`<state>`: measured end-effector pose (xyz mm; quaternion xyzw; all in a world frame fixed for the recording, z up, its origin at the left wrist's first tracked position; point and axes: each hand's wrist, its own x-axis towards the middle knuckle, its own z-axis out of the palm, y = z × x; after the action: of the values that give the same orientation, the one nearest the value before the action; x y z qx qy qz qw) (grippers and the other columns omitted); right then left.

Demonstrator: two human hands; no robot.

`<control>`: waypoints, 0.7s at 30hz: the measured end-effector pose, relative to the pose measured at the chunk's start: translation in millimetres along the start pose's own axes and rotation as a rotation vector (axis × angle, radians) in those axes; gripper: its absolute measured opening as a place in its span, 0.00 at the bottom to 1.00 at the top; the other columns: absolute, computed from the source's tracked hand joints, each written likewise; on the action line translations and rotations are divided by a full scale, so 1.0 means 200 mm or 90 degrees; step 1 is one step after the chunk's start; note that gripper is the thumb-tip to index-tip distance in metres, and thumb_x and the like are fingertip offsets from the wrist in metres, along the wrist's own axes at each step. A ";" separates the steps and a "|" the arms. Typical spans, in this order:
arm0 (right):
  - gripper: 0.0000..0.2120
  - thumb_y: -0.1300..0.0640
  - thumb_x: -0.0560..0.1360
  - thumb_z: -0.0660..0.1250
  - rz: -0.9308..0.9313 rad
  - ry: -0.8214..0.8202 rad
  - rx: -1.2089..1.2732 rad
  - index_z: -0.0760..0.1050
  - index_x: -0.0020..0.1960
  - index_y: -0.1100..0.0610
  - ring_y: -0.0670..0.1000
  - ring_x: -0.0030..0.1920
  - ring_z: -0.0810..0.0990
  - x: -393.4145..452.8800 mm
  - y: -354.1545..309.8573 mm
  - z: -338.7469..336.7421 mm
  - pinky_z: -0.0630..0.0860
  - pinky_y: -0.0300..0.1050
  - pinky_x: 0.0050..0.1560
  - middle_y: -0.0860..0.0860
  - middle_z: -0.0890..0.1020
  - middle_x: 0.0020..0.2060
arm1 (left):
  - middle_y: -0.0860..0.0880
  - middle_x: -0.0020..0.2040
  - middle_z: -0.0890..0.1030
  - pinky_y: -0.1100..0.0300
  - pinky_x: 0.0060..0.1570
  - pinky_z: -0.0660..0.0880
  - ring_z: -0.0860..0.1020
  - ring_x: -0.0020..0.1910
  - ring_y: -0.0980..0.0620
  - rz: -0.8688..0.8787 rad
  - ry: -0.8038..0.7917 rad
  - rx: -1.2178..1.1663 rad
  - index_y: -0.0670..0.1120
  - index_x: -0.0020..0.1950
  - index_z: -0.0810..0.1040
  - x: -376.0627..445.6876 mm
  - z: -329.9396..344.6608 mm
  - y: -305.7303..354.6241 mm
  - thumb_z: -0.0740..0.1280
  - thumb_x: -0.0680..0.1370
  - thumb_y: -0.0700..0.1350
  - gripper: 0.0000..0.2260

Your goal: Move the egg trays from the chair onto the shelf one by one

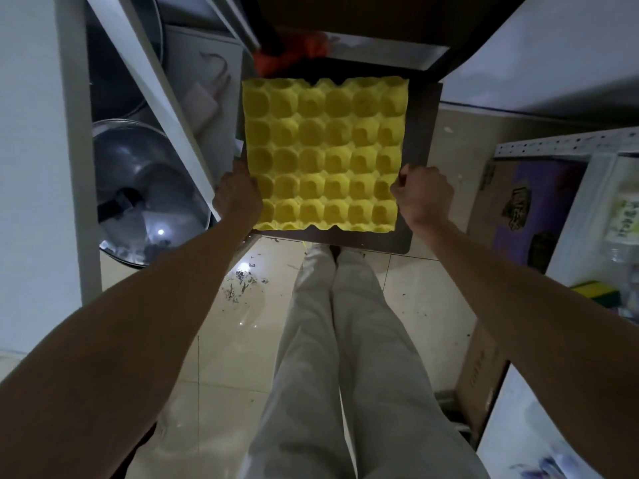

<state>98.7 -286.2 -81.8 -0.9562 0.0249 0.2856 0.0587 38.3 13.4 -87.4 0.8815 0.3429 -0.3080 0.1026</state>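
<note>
A yellow egg tray (325, 153) with empty cups lies flat over the dark brown chair seat (420, 160). My left hand (238, 198) grips the tray's left edge near its front corner. At the right edge, near the front corner, my right hand (423, 197) is closed on the same tray. I cannot tell if more trays lie under the top one. A white shelf frame (74, 140) stands at the left.
The left shelf holds large metal bowls (145, 198) and a white charger (204, 102). A purple cardboard box (518, 209) and a white perforated rack (567, 143) stand at the right. My legs (345, 340) stand on a tiled floor with scattered debris (242, 281). Orange cloth (294, 53) lies behind the chair.
</note>
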 end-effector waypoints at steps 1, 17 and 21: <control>0.08 0.53 0.74 0.67 0.000 -0.001 0.000 0.82 0.48 0.55 0.61 0.41 0.82 0.00 0.00 0.00 0.71 0.45 0.36 0.54 0.76 0.35 | 0.37 0.63 0.80 0.38 0.58 0.77 0.79 0.62 0.32 0.001 -0.003 0.014 0.43 0.69 0.69 0.02 0.00 0.00 0.56 0.86 0.45 0.13; 0.09 0.54 0.77 0.70 -0.002 0.014 -0.090 0.77 0.52 0.59 0.64 0.45 0.84 -0.01 0.02 0.10 0.72 0.50 0.38 0.59 0.83 0.44 | 0.38 0.58 0.82 0.40 0.55 0.81 0.81 0.58 0.34 0.059 0.036 0.034 0.47 0.73 0.70 -0.02 0.00 0.00 0.57 0.86 0.43 0.16; 0.08 0.59 0.79 0.66 0.011 0.022 -0.084 0.74 0.56 0.60 0.65 0.48 0.84 -0.03 0.03 0.10 0.71 0.51 0.40 0.60 0.83 0.47 | 0.38 0.57 0.81 0.41 0.54 0.80 0.80 0.59 0.35 0.053 0.052 0.020 0.47 0.73 0.71 -0.08 -0.03 0.00 0.58 0.85 0.39 0.16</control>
<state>81.8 -289.9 -95.7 -0.9625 0.0153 0.2708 -0.0075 32.2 6.7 -73.8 0.9082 0.3052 -0.2727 0.0877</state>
